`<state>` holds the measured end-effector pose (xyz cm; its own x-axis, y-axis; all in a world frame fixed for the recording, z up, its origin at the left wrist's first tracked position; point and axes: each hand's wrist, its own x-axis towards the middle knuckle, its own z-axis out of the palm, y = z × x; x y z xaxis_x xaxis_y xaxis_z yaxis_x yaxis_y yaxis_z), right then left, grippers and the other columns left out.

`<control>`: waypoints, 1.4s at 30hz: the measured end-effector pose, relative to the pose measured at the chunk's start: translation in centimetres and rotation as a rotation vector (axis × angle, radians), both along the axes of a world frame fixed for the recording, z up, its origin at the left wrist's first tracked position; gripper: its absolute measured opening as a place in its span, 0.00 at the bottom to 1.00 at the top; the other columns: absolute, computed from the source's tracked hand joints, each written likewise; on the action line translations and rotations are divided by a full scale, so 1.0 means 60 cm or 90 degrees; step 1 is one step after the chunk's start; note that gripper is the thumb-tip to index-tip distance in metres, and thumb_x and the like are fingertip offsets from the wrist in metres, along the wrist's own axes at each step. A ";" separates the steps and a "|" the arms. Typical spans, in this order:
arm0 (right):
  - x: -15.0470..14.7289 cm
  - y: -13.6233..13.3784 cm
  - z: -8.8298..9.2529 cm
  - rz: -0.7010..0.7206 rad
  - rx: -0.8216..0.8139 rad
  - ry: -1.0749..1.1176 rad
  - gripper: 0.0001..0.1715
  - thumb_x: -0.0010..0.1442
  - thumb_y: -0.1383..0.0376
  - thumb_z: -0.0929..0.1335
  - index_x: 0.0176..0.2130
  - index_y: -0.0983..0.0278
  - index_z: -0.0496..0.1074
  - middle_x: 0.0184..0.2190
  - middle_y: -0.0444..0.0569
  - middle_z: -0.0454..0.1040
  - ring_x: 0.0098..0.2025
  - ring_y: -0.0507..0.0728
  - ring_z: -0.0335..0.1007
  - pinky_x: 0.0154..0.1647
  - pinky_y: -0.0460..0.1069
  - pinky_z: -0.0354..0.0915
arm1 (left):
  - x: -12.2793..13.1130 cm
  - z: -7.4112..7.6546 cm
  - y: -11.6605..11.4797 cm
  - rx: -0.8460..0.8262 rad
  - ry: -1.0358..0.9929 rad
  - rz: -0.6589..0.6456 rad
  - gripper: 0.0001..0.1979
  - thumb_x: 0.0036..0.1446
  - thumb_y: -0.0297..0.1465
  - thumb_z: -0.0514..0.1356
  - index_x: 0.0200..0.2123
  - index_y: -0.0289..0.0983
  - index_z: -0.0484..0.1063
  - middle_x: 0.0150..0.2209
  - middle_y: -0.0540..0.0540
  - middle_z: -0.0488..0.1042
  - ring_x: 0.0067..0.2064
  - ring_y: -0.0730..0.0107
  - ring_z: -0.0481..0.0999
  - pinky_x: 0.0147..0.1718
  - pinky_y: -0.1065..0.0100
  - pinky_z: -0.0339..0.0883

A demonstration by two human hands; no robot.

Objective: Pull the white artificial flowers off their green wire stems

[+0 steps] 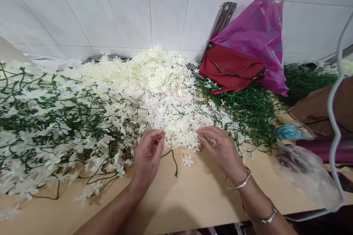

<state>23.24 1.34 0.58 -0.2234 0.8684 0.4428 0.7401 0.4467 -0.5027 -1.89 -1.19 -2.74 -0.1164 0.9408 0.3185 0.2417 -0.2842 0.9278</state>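
Observation:
In the head view my left hand is closed in a pinch at the near edge of a pile of white artificial blossoms. A thin green artificial stem comes out from beneath its fingers and bends down over the table; the exact grip on it is partly hidden. Across from it, my right hand has thumb and fingers slightly apart, the tips beside the blossoms, with nothing visibly held. Between the hands, one loose white blossom lies face up on the table.
Green-stemmed white flowers are heaped at left. Bare green stems lie at right under a red handbag and a purple plastic bag. A clear bag and a pale cable are at far right. A tiled wall stands behind.

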 end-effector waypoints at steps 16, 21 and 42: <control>0.041 -0.060 0.021 -0.106 -0.128 0.067 0.06 0.68 0.63 0.69 0.38 0.59 0.77 0.37 0.49 0.82 0.41 0.61 0.78 0.44 0.56 0.69 | 0.046 -0.003 -0.029 0.230 0.523 -0.205 0.08 0.68 0.25 0.63 0.46 0.44 0.79 0.51 0.50 0.84 0.53 0.58 0.78 0.57 0.54 0.54; 0.074 -0.035 0.027 -0.172 -0.113 0.098 0.05 0.67 0.64 0.70 0.38 0.59 0.78 0.37 0.48 0.81 0.41 0.60 0.78 0.42 0.53 0.69 | 0.044 0.005 -0.026 0.272 0.463 -0.188 0.07 0.72 0.27 0.60 0.42 0.43 0.77 0.45 0.52 0.85 0.50 0.62 0.80 0.57 0.56 0.53; 0.030 0.082 0.020 -0.183 -0.004 -0.057 0.07 0.60 0.66 0.72 0.30 0.61 0.74 0.32 0.49 0.76 0.34 0.60 0.72 0.38 0.53 0.63 | 0.014 0.049 0.010 -0.261 -0.280 -0.057 0.13 0.60 0.41 0.70 0.40 0.38 0.77 0.35 0.51 0.82 0.35 0.70 0.86 0.36 0.72 0.75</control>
<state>25.04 6.25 1.80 -0.0065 0.9045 0.4265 0.8772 0.2099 -0.4318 -1.06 -0.62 0.19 -0.0693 0.9888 -0.1325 -0.1977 0.1165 0.9733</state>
